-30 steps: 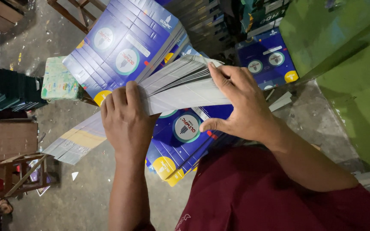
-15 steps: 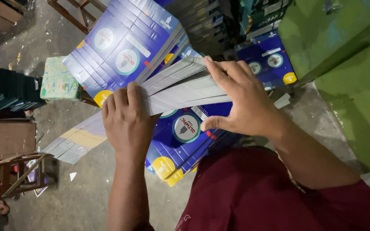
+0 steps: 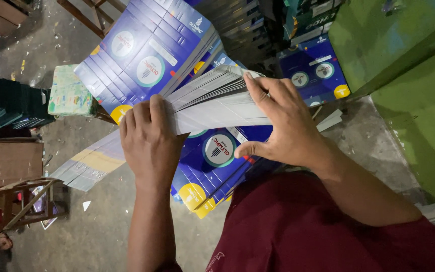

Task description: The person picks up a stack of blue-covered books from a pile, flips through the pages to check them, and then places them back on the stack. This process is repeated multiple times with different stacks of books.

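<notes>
A worker's two bare hands grasp a thick sheaf of flattened grey-white card sheets [image 3: 217, 103], held over a pile of blue printed carton blanks [image 3: 212, 161]. The left hand [image 3: 149, 146] clamps one end of the sheaf, fingers curled over the top edge and the palm behind it. The right hand [image 3: 288, 126] spreads across the other end, fingertips [image 3: 250, 83] pressing the fanned corner, thumb tucked beneath. Judging by the way the edges splay, the sheets are light singly but weighty together, stiff along their length, smooth and prone to slide apart, so a firm grip at both ends, squeezing the faces, looks the safest hold. Beyond the left grip stand a green-patterned bundle [image 3: 69, 93] and dark stacks [image 3: 11, 103]. A green wall [image 3: 409, 75] rises beyond the right grip.
</notes>
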